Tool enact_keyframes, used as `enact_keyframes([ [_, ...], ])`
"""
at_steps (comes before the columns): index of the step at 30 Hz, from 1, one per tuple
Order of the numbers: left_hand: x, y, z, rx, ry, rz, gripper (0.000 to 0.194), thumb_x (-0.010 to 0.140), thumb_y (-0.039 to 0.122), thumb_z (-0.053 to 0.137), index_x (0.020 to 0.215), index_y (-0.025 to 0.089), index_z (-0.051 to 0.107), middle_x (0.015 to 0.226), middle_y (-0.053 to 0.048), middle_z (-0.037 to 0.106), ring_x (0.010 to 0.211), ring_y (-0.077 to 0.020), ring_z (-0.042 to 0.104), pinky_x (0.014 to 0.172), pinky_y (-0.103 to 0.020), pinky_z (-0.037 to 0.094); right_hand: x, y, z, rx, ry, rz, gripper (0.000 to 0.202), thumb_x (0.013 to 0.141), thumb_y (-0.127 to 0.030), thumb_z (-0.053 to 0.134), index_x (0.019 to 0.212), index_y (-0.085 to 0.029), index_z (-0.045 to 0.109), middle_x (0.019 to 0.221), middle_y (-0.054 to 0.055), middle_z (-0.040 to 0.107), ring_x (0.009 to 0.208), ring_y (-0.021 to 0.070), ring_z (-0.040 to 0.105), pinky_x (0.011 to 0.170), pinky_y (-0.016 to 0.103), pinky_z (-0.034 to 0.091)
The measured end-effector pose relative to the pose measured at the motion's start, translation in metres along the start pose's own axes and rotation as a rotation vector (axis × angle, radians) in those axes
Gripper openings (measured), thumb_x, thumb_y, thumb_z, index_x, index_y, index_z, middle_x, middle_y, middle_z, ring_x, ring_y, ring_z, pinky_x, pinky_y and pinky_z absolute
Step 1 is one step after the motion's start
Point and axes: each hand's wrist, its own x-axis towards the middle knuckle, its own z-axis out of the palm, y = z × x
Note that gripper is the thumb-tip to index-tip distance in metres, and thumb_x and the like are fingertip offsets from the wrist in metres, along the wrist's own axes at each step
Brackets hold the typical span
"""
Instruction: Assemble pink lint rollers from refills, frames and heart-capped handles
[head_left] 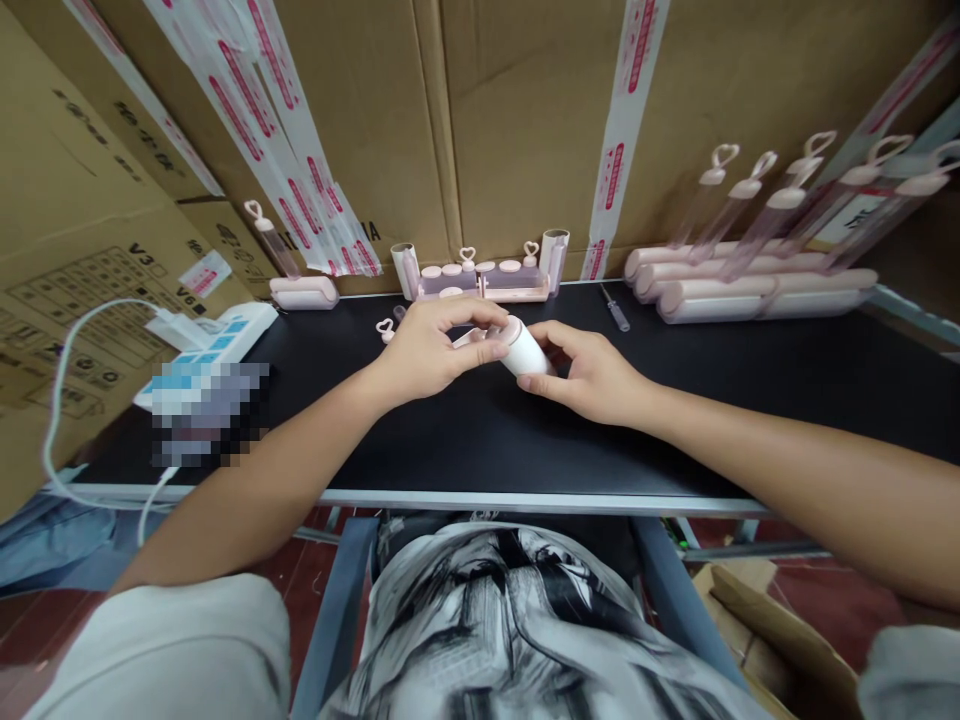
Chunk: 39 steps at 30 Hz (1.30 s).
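Note:
Over the middle of the black table (450, 450), a short white cylinder with a pinkish end (526, 352) is held between both hands. My left hand (436, 348) pinches its upper left end, thumb and fingers closed on it. The fingers of my right hand (581, 370) wrap round its lower right side, with the thumb underneath. A pale pink piece partly shows behind my left fingers. Just left of that hand lies a small heart-shaped loop piece (386, 330). Behind the hands are pink parts with round caps (514, 283) and two upright tubes (554, 262).
Several pink cylinders (712, 300) with clear heart-topped tubes stand at the right back; one similar unit (304, 292) is at the left. A screwdriver (615, 308) lies behind my right hand. A power strip (217, 350) with cables is at the left. Cardboard (525, 130) walls the back.

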Motion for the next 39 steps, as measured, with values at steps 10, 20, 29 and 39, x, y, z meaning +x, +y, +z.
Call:
enact_keyframes([
  [10, 0.000, -0.002, -0.001, -0.032, -0.010, 0.032, 0.035, 0.088, 0.051, 0.090, 0.106, 0.021, 0.088, 0.114, -0.011, 0.086, 0.108, -0.0257, 0.080, 0.098, -0.038, 0.063, 0.000, -0.003, -0.001, -0.004, -0.004, 0.000, 0.045, 0.085, -0.043, 0.083, 0.125, -0.023, 0.073, 0.112, 0.006, 0.080, 0.092, 0.0269, 0.073, 0.085, 0.042, 0.058],
  [20, 0.000, -0.006, 0.001, -0.009, -0.012, 0.021, 0.038, 0.090, 0.054, 0.088, 0.108, 0.021, 0.088, 0.109, -0.010, 0.086, 0.098, -0.0232, 0.078, 0.096, -0.039, 0.062, 0.000, -0.002, -0.002, -0.014, -0.015, 0.011, 0.044, 0.085, -0.044, 0.082, 0.123, -0.024, 0.073, 0.109, 0.005, 0.080, 0.088, 0.0260, 0.071, 0.083, 0.041, 0.057],
  [29, -0.001, -0.010, 0.002, -0.032, -0.022, 0.033, 0.036, 0.090, 0.052, 0.088, 0.109, 0.021, 0.087, 0.108, -0.010, 0.085, 0.098, -0.0225, 0.077, 0.097, -0.040, 0.061, 0.001, 0.000, -0.002, -0.009, -0.021, 0.014, 0.044, 0.084, -0.043, 0.082, 0.122, -0.022, 0.073, 0.106, 0.005, 0.080, 0.086, 0.0250, 0.070, 0.082, 0.041, 0.057],
  [39, -0.001, -0.015, 0.007, 0.046, -0.018, 0.096, 0.043, 0.093, 0.059, 0.083, 0.115, 0.022, 0.085, 0.116, -0.011, 0.085, 0.106, -0.0244, 0.077, 0.101, -0.040, 0.060, 0.000, 0.002, 0.000, 0.076, -0.033, 0.016, 0.046, 0.085, -0.044, 0.084, 0.126, -0.025, 0.073, 0.115, 0.005, 0.083, 0.097, 0.0288, 0.078, 0.092, 0.047, 0.062],
])
